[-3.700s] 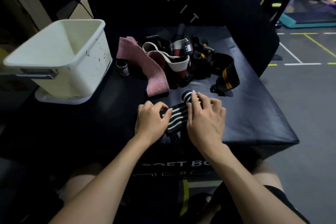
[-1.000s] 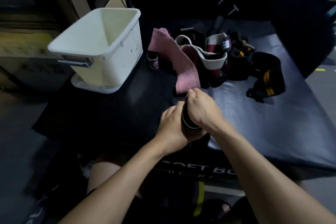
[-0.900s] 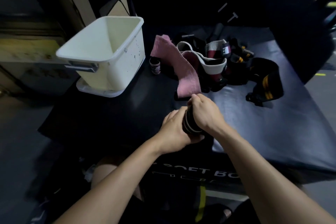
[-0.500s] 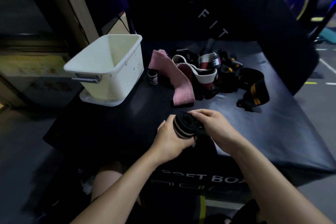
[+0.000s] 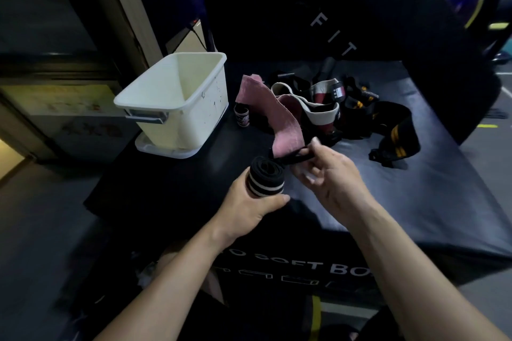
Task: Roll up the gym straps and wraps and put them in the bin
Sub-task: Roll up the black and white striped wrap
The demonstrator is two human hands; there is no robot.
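My left hand (image 5: 245, 206) grips the rolled striped wrap (image 5: 266, 180) upright above the surface's near edge, right hand (image 5: 328, 171) pinching its loose black tail (image 5: 297, 158) — likely to fasten it — bin (image 5: 177, 99) waiting at the far-left corner.

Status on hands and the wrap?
Left hand grips rolled wrap. Right hand pinches its loose tail. Bin open, path unobstructed.
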